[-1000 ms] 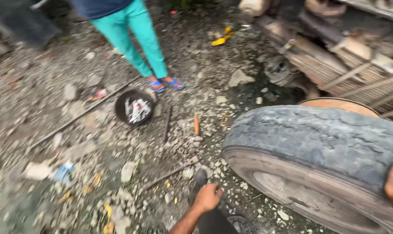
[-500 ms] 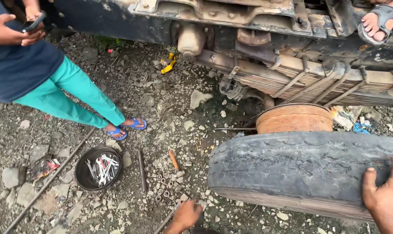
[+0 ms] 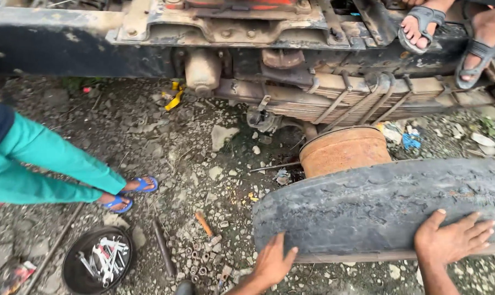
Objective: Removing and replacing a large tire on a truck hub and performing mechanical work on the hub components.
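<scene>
Both my hands lie flat and open on the tyre point(image 3: 384, 205): left hand point(image 3: 273, 264) at its end, right hand point(image 3: 455, 239) near the cut-off side; it lies lengthwise left to right.

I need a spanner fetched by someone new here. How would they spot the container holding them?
From the worn tyre under both hands, look left across the gravel, past the scattered nuts. Near a bystander's blue sandals sits a round black pan, the only container, filled with shiny spanners.
</scene>
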